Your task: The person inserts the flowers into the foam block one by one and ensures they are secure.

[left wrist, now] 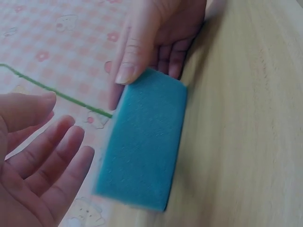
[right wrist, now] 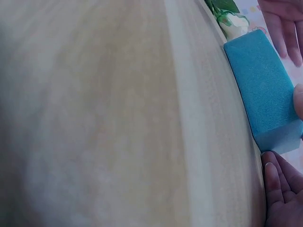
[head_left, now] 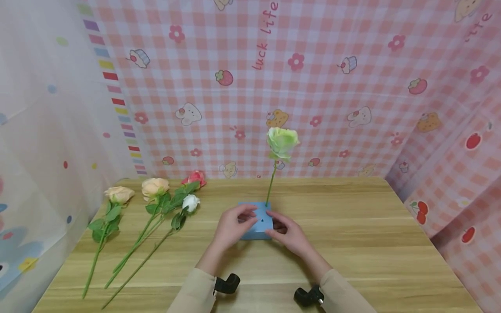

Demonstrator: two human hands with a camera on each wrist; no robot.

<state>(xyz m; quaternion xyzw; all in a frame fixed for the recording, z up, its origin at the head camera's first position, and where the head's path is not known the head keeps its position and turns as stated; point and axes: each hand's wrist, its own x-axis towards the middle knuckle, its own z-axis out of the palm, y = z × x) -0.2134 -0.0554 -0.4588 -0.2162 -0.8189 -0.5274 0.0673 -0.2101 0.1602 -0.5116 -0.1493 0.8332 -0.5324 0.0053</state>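
1. Two beige sleeves (head_left: 193,291) reach in over the near part of the wooden table (head_left: 352,243); a black fitting (head_left: 228,283) sits at each wrist.
2. The left hand (head_left: 234,227) hovers by the left part of the blue block (head_left: 254,235); its fingers are loosely bent and slightly spread, with a gap between them and the block.
3. The right hand (head_left: 291,237) pinches the block's right end between thumb and fingers.
4. The block rests well inside the table's edges; one small hole (head_left: 262,220) shows on top.
5. A green flower (head_left: 282,142) stands in its far right corner, leaning slightly right.
6. Four flowers (head_left: 155,188) lie leftward, well apart from the block; rightward, wood runs to the edge.
7. Checked cloth (head_left: 325,43) hangs behind the far edge.
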